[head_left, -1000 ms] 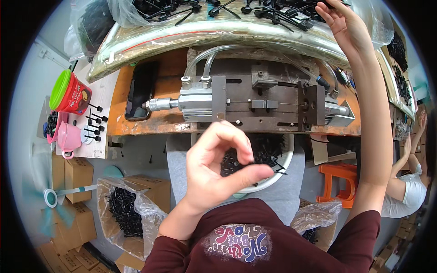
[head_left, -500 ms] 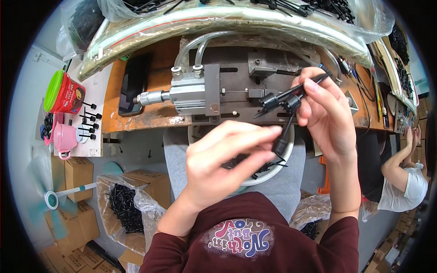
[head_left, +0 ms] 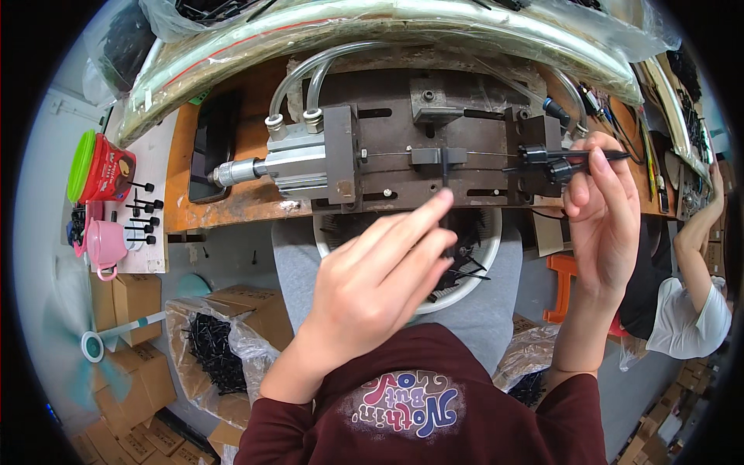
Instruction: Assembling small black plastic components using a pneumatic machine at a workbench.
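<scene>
The right hand [head_left: 608, 205] pinches black knob-ended rods [head_left: 559, 164] over the metal fixture [head_left: 387, 97]'s right end. The left hand [head_left: 376, 275] reaches forward; whether it grips the blurred black rod [head_left: 445, 174] crossing the grey block [head_left: 423, 156], I cannot tell. A white tub [head_left: 465, 299] sits below.

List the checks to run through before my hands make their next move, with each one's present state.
1. Right hand gripping the black parts: ok, their heads point left.
2. Left hand clear of the gray block: not ok, it reaches close in front.
3. Dark part across the block properly seated: cannot tell, it is blurred.
4. Clear hoses joined to the silver cylinder: ok, both meet its fittings.
5. Phone clear of the cylinder's rod end: cannot tell, they overlap in view.
6. White basin on the lap: ok, black parts inside.
</scene>
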`<state>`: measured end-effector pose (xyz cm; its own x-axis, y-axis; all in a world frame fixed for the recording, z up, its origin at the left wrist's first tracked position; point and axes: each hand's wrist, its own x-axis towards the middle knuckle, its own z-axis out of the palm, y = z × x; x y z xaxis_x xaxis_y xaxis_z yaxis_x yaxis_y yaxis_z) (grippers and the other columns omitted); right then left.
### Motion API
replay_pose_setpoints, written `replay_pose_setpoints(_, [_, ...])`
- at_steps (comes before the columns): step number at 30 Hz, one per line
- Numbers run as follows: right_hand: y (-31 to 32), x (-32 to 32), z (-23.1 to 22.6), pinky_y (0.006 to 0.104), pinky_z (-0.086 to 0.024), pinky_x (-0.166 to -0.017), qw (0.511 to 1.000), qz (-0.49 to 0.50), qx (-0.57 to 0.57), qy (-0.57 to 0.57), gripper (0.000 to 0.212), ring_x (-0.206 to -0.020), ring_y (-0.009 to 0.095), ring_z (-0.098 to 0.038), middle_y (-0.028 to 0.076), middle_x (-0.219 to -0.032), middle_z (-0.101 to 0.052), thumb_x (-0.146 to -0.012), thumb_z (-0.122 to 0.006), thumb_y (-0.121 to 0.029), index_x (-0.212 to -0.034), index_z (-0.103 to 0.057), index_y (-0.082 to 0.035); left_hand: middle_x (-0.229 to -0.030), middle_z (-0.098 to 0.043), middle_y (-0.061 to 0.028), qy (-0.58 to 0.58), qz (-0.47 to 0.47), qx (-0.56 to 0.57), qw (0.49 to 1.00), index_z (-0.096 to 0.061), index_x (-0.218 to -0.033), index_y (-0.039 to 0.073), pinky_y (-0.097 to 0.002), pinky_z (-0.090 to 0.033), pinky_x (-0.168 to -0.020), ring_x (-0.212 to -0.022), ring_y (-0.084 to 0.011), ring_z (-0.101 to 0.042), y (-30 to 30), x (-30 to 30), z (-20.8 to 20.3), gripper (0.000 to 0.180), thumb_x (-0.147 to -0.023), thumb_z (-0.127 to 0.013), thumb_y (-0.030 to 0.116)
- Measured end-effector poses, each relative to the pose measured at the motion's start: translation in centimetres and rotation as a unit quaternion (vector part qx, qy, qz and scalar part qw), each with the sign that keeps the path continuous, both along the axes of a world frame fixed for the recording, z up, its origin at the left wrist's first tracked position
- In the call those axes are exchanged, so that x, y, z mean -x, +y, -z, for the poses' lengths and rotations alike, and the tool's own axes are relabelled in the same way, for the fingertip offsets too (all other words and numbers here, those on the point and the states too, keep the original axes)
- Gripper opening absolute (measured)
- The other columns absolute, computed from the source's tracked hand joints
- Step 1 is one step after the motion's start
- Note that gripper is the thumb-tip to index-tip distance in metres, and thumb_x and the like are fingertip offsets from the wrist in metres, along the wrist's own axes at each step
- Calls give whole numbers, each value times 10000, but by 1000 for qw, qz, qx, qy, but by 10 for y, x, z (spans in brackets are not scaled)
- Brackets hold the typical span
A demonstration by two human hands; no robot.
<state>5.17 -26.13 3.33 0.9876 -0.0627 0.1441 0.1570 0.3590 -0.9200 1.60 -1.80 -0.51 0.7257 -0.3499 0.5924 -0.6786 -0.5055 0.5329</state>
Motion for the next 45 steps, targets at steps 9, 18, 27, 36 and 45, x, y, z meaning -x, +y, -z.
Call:
replay_pose_setpoints(9, [4, 25, 6, 223, -474, -437, 999, -13, 10, 45, 189, -531, 99, -562, 138, -907, -621, -989, -580, -100, -1103, -546, 47, -1249, -687, -112, -39, -71, -195, 977, -708, -963, 9, -306, -552, -695, -755, -206, -685, -13, -16, 0, 243, -744, -784, 83])
replay_pose_setpoints(18, [5, 33, 13, 196, -403, -406, 992, -79, -4, 95, 174, -466, 86, -511, 139, -875, -624, -976, -602, -94, -1048, -537, 50, -1233, -699, -95, -10, -65, -181, 981, -722, -967, 25, -291, -528, -618, -638, -194, -648, -14, -23, -5, 245, -745, -790, 104])
replay_pose_setpoints(27, [15, 37, 13, 188, -386, -411, 986, -100, -32, 131, 147, -494, 79, -513, 122, -867, -624, -956, -622, -64, -1015, -547, 48, -1215, -705, -109, 31, 44, -37, 998, -733, -1131, 53, -284, -557, -668, -759, -191, -707, -10, -17, -16, 407, -734, -790, 116])
replay_pose_setpoints(36, [19, 35, 15, 187, -409, -413, 991, -53, -21, 124, 185, -468, 96, -532, 161, -863, -660, -965, -620, -71, -1081, -576, 65, -1009, -710, -110, 25, -4, 39, 999, -780, -973, 54, -270, -548, -634, -787, -189, -686, -3, -1, -21, 343, -638, -827, -7])
replay_pose_setpoints(45, [15, 42, 22, 230, -486, -385, 993, -57, -26, 100, 163, -443, 169, -593, 228, -822, -663, -954, -637, -79, -957, -555, 62, -1214, -706, -98, -38, -100, -132, 985, -725, -953, 32, -294, -513, -649, -743, -190, -672, -21, -17, 10, 271, -698, -802, 87])
